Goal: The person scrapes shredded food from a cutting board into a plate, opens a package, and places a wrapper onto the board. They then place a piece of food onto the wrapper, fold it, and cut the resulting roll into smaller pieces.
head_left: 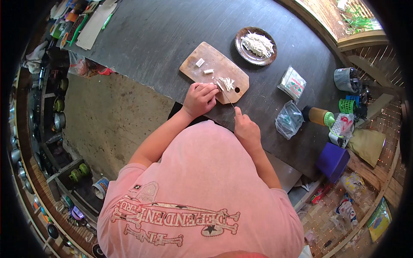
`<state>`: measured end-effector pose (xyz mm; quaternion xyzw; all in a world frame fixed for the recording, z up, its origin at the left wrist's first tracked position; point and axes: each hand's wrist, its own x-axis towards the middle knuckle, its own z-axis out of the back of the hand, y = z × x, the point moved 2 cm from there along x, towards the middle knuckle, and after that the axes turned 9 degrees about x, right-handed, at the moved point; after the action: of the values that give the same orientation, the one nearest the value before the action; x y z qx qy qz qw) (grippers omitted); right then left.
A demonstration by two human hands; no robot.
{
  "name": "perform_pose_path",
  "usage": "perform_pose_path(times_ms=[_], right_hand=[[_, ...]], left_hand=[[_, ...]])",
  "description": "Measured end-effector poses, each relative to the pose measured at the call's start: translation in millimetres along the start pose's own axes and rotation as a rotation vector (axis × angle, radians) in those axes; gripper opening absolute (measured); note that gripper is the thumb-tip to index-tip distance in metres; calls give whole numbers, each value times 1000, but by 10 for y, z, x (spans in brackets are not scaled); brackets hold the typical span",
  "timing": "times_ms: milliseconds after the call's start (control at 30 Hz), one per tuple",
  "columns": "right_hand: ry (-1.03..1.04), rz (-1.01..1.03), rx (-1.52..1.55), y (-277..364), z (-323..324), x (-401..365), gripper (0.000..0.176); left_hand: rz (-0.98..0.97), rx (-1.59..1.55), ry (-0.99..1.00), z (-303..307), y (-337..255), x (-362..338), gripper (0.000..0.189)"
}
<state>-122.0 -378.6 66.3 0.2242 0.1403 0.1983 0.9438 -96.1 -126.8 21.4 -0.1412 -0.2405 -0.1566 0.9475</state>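
Observation:
My right hand [247,127] is closed round the handle of a knife [227,97], whose thin blade reaches over the near edge of a wooden cutting board [193,64]. With fingers bent together, my left hand [200,99] presses a small white food piece against the board beside the blade; most of that piece is hidden. Thin white strips [228,82] lie just beyond the knife. Two white blocks [200,62] sit farther left on the board. Behind the board, a brown plate [238,47] holds a heap of similar white strips [259,44].
On the dark table [172,26], a white packet [293,84], a clear plastic bag [289,119] and a green-capped bottle [318,116] lie to the right. A purple container [333,162] stands by the right edge. Shelves with pots line the left.

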Motion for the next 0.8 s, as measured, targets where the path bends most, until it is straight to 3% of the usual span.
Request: perform_pose_path(times_ms=[267, 467, 800], right_hand=[[-60, -62, 417, -222, 57, 78, 40], [-128, -55, 567, -180, 230, 53, 39], [-88, 62, 352, -175, 125, 42, 41]], left_hand=[[2, 3, -8, 14, -12, 17, 30], [18, -5, -1, -9, -3, -7, 28], [18, -2, -1, 32, -12, 0, 27]])
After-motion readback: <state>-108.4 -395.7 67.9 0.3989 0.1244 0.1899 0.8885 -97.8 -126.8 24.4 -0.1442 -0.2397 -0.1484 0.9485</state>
